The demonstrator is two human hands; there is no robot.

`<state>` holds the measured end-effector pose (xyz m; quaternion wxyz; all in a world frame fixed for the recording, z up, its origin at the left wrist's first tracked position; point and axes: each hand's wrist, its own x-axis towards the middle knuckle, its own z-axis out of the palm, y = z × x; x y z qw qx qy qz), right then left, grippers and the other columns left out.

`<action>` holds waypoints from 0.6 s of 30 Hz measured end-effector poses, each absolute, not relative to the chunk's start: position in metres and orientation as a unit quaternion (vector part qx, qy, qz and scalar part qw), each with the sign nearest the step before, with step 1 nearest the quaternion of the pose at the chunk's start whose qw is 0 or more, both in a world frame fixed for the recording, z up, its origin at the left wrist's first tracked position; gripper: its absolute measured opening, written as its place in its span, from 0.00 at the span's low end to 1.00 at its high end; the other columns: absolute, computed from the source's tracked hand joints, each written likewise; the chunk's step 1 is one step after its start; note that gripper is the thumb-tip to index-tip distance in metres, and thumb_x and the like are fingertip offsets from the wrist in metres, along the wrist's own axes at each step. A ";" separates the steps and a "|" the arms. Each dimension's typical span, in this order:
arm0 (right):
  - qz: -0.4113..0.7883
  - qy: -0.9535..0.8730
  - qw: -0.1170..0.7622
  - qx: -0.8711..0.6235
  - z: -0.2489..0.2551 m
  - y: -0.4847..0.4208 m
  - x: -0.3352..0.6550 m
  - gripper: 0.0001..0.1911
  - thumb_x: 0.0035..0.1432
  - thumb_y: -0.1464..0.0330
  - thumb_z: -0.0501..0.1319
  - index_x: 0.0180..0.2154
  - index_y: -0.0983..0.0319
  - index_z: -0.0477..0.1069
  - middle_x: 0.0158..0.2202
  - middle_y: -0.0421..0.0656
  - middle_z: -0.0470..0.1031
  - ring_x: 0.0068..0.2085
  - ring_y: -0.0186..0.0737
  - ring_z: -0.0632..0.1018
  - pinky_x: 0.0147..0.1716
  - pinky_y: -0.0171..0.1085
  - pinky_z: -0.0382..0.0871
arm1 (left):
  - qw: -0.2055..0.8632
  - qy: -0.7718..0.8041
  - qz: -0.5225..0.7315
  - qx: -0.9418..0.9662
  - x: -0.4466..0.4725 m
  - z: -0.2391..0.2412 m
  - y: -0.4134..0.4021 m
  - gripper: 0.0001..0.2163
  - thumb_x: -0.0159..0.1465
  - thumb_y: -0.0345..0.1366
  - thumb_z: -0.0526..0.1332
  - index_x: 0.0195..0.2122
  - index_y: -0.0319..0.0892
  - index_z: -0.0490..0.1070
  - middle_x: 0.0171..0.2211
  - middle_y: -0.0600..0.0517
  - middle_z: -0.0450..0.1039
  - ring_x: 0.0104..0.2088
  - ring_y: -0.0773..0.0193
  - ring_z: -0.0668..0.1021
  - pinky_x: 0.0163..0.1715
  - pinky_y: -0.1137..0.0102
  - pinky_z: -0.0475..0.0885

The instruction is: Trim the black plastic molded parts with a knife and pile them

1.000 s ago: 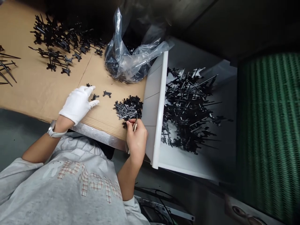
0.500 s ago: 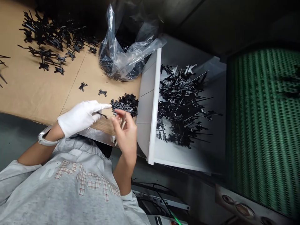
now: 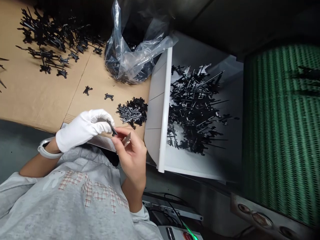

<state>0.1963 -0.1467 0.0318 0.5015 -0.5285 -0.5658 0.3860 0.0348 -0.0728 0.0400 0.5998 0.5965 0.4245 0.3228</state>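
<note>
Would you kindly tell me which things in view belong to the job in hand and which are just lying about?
Likely in the job:
small black part in gloved left hand
thin tool in right hand
pile of black parts
two loose black parts

Likely just about:
white wristband
metal rail
red button

- The left forearm (image 3: 33, 166) slanted up from the lower left, bare below its sleeve.
- The left wrist (image 3: 53, 146) was nearly straight, leading into the white-gloved left hand (image 3: 81, 130).
- The left fingers (image 3: 101, 115) curved over and around, with the left thumb (image 3: 101, 127) beneath them in a pinch.
- The right forearm (image 3: 133, 200) rose steeply in front of the torso.
- The bare right hand (image 3: 133, 155) leaned inward, its fingers bent and right thumb (image 3: 118, 146) extended toward the left fingertips.
- Both hands met closely at their fingertips.
</note>
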 end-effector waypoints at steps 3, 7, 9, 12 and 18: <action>0.356 -0.587 0.515 -0.513 0.037 -0.149 0.196 0.04 0.65 0.70 0.63 0.41 0.57 0.76 0.34 0.38 0.76 0.31 0.34 0.75 0.28 0.33 0.68 | 0.647 0.421 0.335 0.541 0.037 0.047 -0.077 0.05 0.57 0.36 0.68 0.29 0.41 0.76 0.27 0.53 0.75 0.27 0.66 0.76 0.29 0.73 0.73; 0.346 -0.598 0.514 -0.509 0.038 -0.151 0.192 0.04 0.66 0.71 0.62 0.39 0.57 0.74 0.32 0.38 0.74 0.31 0.34 0.73 0.28 0.34 0.68 | 0.649 0.398 0.380 0.525 0.044 0.048 -0.081 0.16 0.58 0.47 0.72 0.25 0.41 0.73 0.26 0.53 0.72 0.27 0.66 0.74 0.29 0.72 0.72; 0.359 -0.620 0.491 -0.495 0.038 -0.153 0.193 0.05 0.68 0.65 0.61 0.42 0.58 0.75 0.34 0.40 0.75 0.32 0.36 0.74 0.30 0.35 0.70 | 0.620 0.408 0.416 0.525 0.050 0.046 -0.084 0.21 0.61 0.54 0.69 0.25 0.41 0.70 0.26 0.53 0.70 0.28 0.66 0.72 0.31 0.71 0.72; 0.364 -0.654 0.462 -0.476 0.042 -0.158 0.199 0.20 0.73 0.54 0.51 0.52 0.58 0.74 0.39 0.44 0.76 0.37 0.40 0.77 0.35 0.40 0.75 | 0.575 0.433 0.442 0.535 0.056 0.045 -0.090 0.21 0.68 0.54 0.62 0.27 0.42 0.66 0.26 0.55 0.68 0.27 0.68 0.70 0.31 0.72 0.71; 0.259 -0.695 0.460 -0.489 0.050 -0.161 0.208 0.17 0.73 0.62 0.55 0.59 0.57 0.71 0.35 0.41 0.76 0.34 0.38 0.77 0.35 0.38 0.75 | 0.590 0.430 0.384 0.566 0.054 0.053 -0.097 0.15 0.72 0.40 0.56 0.27 0.43 0.63 0.17 0.61 0.62 0.16 0.73 0.63 0.17 0.78 0.62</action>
